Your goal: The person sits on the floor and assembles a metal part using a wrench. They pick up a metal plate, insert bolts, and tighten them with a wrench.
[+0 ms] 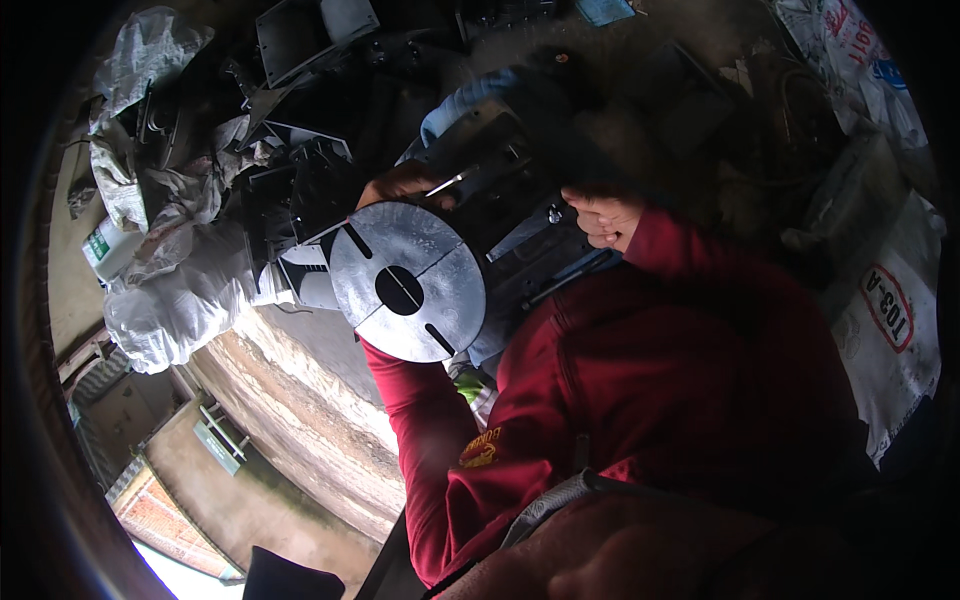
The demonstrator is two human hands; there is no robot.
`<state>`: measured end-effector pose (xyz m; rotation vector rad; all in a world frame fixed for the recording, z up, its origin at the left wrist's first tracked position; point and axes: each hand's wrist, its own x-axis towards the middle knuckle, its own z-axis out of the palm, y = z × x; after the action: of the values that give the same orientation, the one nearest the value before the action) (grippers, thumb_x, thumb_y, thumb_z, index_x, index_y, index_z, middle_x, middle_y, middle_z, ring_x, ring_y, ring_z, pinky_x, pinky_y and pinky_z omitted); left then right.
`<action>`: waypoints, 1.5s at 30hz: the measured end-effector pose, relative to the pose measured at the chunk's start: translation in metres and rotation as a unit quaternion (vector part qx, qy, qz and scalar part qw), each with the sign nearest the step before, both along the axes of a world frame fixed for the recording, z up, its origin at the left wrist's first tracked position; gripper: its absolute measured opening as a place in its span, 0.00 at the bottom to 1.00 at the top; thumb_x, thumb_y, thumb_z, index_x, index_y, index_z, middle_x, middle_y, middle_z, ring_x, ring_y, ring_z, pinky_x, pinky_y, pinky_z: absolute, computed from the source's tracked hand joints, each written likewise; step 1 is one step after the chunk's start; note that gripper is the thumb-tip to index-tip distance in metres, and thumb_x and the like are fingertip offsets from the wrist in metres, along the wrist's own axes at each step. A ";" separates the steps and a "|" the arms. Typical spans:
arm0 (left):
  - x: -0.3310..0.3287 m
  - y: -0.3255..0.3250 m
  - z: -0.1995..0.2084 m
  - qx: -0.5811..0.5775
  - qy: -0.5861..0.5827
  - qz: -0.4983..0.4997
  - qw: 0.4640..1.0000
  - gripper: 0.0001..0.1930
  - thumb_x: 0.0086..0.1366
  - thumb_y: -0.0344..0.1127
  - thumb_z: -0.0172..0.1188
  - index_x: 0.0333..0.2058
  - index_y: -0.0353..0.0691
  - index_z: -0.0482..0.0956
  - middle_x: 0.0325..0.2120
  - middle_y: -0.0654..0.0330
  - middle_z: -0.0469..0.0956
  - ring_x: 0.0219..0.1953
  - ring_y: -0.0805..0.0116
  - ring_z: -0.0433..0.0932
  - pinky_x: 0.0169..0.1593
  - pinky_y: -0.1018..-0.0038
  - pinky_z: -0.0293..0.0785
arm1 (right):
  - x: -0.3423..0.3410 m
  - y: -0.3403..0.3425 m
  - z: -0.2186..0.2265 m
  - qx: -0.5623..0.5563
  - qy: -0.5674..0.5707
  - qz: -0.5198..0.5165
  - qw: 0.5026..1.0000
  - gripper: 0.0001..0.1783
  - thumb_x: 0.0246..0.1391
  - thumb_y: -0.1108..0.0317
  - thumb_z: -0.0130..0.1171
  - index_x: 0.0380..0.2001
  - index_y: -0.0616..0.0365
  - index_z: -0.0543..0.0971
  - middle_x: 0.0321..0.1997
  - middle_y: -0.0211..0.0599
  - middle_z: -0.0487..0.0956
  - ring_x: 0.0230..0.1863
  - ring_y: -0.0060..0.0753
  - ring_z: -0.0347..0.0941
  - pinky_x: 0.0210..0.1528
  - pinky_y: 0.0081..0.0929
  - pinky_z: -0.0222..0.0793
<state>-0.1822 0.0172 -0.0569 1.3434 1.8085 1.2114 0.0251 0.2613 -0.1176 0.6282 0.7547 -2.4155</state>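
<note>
A round silver metal plate with a centre hole, two dark slots and a fine line across its face is tilted up in front of my left forearm. My left hand is closed at its far edge, partly hidden by it and by shadow. Beside those fingers a thin bright metal rod sticks out. My right hand is closed, fingers curled, to the right of a dark metal assembly. Whatever it grips is lost in the dark.
Dark metal panels and parts are heaped at the far side. Clear plastic bags and a white container lie to the left. White printed sacks stand at the right. A pale ledge runs along the lower left.
</note>
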 end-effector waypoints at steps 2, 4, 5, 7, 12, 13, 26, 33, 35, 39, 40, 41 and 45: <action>-0.002 0.010 0.001 -0.027 -0.016 0.013 0.999 0.11 0.55 0.28 0.65 0.37 0.32 0.79 0.33 0.54 0.79 0.32 0.71 0.77 0.35 0.76 0.72 | -0.001 0.001 0.001 -0.010 0.007 -0.016 1.000 0.21 0.49 0.51 0.66 0.17 0.44 0.64 0.09 0.16 0.55 0.08 0.10 0.47 0.11 0.14 0.42; 0.002 0.009 0.003 -0.105 -0.044 0.055 0.992 0.10 0.56 0.29 0.65 0.37 0.35 0.80 0.34 0.59 0.80 0.35 0.74 0.77 0.39 0.77 0.72 | -0.002 0.001 0.006 0.011 -0.005 -0.020 1.000 0.21 0.48 0.51 0.67 0.17 0.44 0.64 0.08 0.16 0.56 0.08 0.10 0.47 0.11 0.14 0.43; 0.002 0.005 0.003 -0.140 -0.053 0.069 0.986 0.11 0.55 0.28 0.65 0.39 0.38 0.80 0.36 0.59 0.81 0.38 0.73 0.78 0.42 0.75 0.73 | -0.001 -0.001 0.007 0.020 -0.011 -0.020 1.000 0.21 0.47 0.51 0.67 0.17 0.44 0.64 0.08 0.16 0.56 0.07 0.10 0.47 0.11 0.14 0.43; 0.000 0.000 0.003 -0.169 -0.093 0.074 0.978 0.14 0.55 0.29 0.66 0.42 0.40 0.80 0.37 0.61 0.81 0.41 0.73 0.78 0.46 0.75 0.74 | 0.000 -0.002 0.001 0.014 0.005 -0.028 1.000 0.15 0.52 0.55 0.63 0.19 0.44 0.69 0.10 0.16 0.57 0.08 0.11 0.49 0.11 0.14 0.44; 0.007 0.000 0.007 -0.135 -0.122 0.096 0.979 0.12 0.56 0.33 0.66 0.39 0.37 0.81 0.29 0.63 0.81 0.30 0.79 0.75 0.34 0.80 0.70 | 0.000 -0.008 0.014 0.075 0.011 -0.030 0.997 0.12 0.50 0.54 0.64 0.27 0.48 0.76 0.12 0.16 0.59 0.09 0.10 0.50 0.12 0.13 0.44; 0.005 0.004 0.011 -0.156 -0.138 0.092 0.974 0.12 0.56 0.34 0.66 0.39 0.38 0.81 0.28 0.64 0.81 0.29 0.80 0.75 0.32 0.80 0.70 | -0.002 -0.008 0.007 0.081 0.025 -0.023 0.996 0.15 0.50 0.53 0.65 0.30 0.51 0.77 0.13 0.16 0.61 0.10 0.09 0.50 0.13 0.13 0.45; 0.021 0.009 0.002 -0.241 -0.145 0.337 0.899 0.11 0.54 0.30 0.66 0.37 0.37 0.81 0.27 0.60 0.81 0.30 0.71 0.79 0.36 0.78 0.73 | 0.003 -0.024 0.010 0.189 0.028 -0.089 0.978 0.24 0.48 0.48 0.65 0.15 0.47 0.64 0.10 0.16 0.54 0.09 0.11 0.47 0.13 0.18 0.41; 0.045 -0.056 0.066 0.146 -0.219 0.440 0.858 0.08 0.58 0.28 0.59 0.37 0.35 0.77 0.28 0.62 0.78 0.30 0.73 0.75 0.37 0.75 0.70 | 0.005 -0.022 0.012 0.188 0.036 -0.097 0.977 0.18 0.52 0.52 0.63 0.20 0.48 0.70 0.11 0.14 0.56 0.10 0.08 0.47 0.12 0.15 0.41; 0.074 -0.089 0.071 0.191 -0.219 0.484 0.826 0.09 0.58 0.27 0.58 0.38 0.33 0.77 0.27 0.61 0.78 0.29 0.74 0.75 0.36 0.77 0.70 | 0.004 -0.026 0.015 0.196 0.042 -0.087 0.976 0.23 0.50 0.49 0.64 0.15 0.47 0.65 0.10 0.14 0.55 0.09 0.09 0.45 0.11 0.17 0.39; 0.166 -0.086 0.035 0.177 -0.241 0.434 0.850 0.11 0.58 0.26 0.56 0.41 0.30 0.76 0.27 0.60 0.78 0.26 0.75 0.74 0.33 0.80 0.69 | 0.006 -0.024 0.003 0.203 0.072 -0.108 0.971 0.23 0.51 0.50 0.64 0.14 0.47 0.64 0.10 0.14 0.54 0.09 0.09 0.45 0.11 0.17 0.38; 0.187 -0.077 0.030 0.149 -0.243 0.403 0.870 0.12 0.58 0.26 0.56 0.41 0.30 0.76 0.27 0.60 0.78 0.26 0.76 0.74 0.32 0.80 0.69 | 0.007 -0.025 0.006 0.199 0.072 -0.117 0.970 0.24 0.51 0.50 0.64 0.14 0.47 0.64 0.09 0.14 0.54 0.09 0.09 0.45 0.11 0.17 0.38; 0.203 -0.066 0.025 0.132 -0.243 0.368 0.888 0.12 0.59 0.25 0.55 0.42 0.29 0.76 0.27 0.60 0.78 0.25 0.76 0.73 0.32 0.81 0.69 | 0.008 -0.026 0.007 0.199 0.074 -0.129 0.969 0.24 0.51 0.51 0.64 0.14 0.47 0.64 0.09 0.14 0.54 0.09 0.09 0.45 0.11 0.17 0.38; 0.226 -0.022 0.016 -0.056 0.015 0.336 0.940 0.23 0.58 0.21 0.53 0.55 0.32 0.68 0.25 0.55 0.77 0.25 0.72 0.75 0.31 0.77 0.71 | 0.006 -0.027 0.014 0.200 0.080 -0.118 0.969 0.24 0.51 0.53 0.64 0.13 0.47 0.64 0.10 0.14 0.54 0.09 0.09 0.45 0.11 0.18 0.38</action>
<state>0.0440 -0.0044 -0.0407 0.6840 2.4183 1.3839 0.0307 0.2343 -0.1040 0.7156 1.3230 -2.5703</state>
